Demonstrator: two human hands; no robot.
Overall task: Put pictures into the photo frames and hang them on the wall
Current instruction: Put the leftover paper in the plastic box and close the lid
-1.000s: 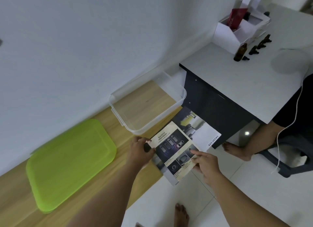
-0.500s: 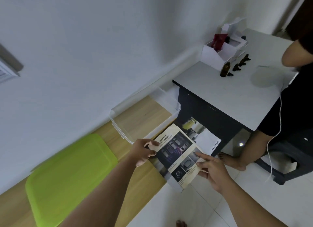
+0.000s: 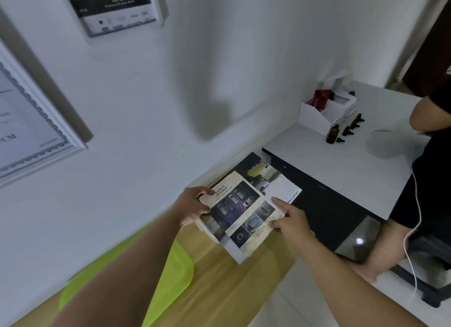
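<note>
Centre frame: left hand [image 3: 194, 208] and right hand [image 3: 291, 220] each pinch the pictures [image 3: 240, 213] by an edge; likely next, an empty frame.

**Cut Off, Covered, Blurred**

The top frame [image 3: 114, 9] is cut by the upper edge and the left frame [image 3: 36, 121] by the left edge; their print is blurred. The left forearm [image 3: 136, 265] hides part of the green lid [image 3: 181, 270]. The picture [image 3: 241, 212] covers most of the sheet [image 3: 280, 187] behind it. A seated person [image 3: 434, 160] runs off the right edge.
</note>
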